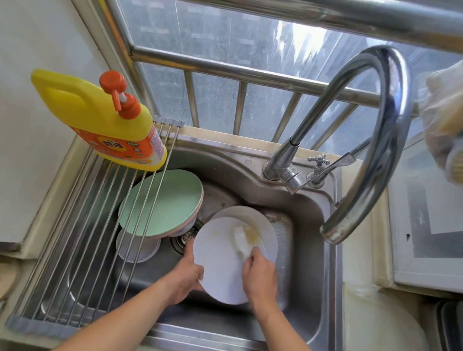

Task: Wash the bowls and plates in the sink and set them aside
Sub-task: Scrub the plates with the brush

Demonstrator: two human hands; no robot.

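Observation:
Over the steel sink (309,267) my left hand (186,280) grips the lower left rim of a white plate (218,267) and holds it tilted. My right hand (260,277) holds a white sponge (242,240) and presses it on the plate's face, beside a yellowish smear. A second white plate (267,229) lies just behind it. A green plate (162,202) tops a stack at the sink's left, partly under the rack. A small white dish (135,246) sits below that stack.
A roll-up rod rack (86,232) spans the sink's left side, with a yellow detergent bottle (102,123) standing at its far end. The curved tap (379,127) arches over the sink's right. A plastic bag (461,121) hangs at upper right. The drain strainer (183,238) shows mid-sink.

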